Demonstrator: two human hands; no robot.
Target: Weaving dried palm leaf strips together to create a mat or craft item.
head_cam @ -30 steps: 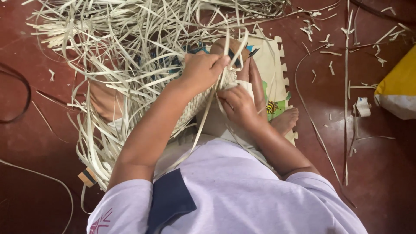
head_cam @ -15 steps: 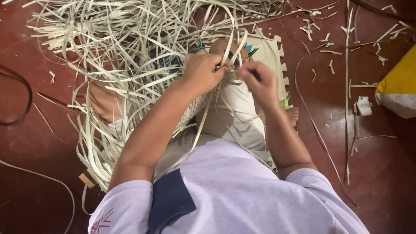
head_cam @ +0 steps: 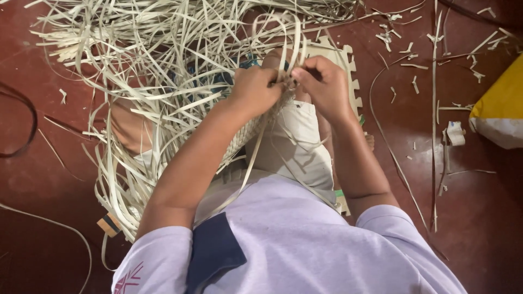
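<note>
Both hands (head_cam: 291, 87) pinching pale woven strips (head_cam: 163, 71), yellow-white sack (head_cam: 501, 109) at right

The long flat weaving strips (head_cam: 163, 60) are pale straw-cream, some shading to dull tan. The woven mat section (head_cam: 248, 133) made from them shows a fine checked plait in the same cream. The smooth painted floor (head_cam: 43, 179) is deep brick red with a soft white glare patch at the right, dotted with cream offcuts (head_cam: 417, 84). The interlocking foam floor tile (head_cam: 340, 60) is light beige with a toothed edge and a sliver of green at its side. The short-sleeved shirt (head_cam: 305, 245) is pale lilac, carrying a dark navy patch (head_cam: 212, 253) and thin pink line markings on the sleeve. The shorts (head_cam: 294, 139) are off-white. The sack (head_cam: 501, 109) at the right edge is bright yellow above and white below.
</note>
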